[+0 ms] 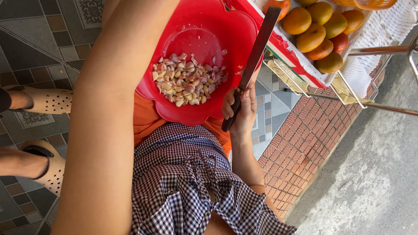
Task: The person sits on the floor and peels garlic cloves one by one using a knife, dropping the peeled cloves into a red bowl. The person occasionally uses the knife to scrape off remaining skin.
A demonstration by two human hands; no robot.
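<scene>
Gripping a knife [254, 58] in my right hand [241, 111], fingers clenched on the handle, blade angled up past the bowl [204, 39]. Garlic [187, 80] lies just left of that grip. My left hand is out of view; its forearm [104, 117] crosses beyond the bowl

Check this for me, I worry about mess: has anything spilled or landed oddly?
Nothing has spilled. The garlic cloves lie inside the red bowl on the lap; a few skin bits cling to its wall. The right hand grips a knife, blade pointing up.

Right hand [241, 109] in closed grip, left forearm [104, 117] stretched forward, hand hidden
</scene>
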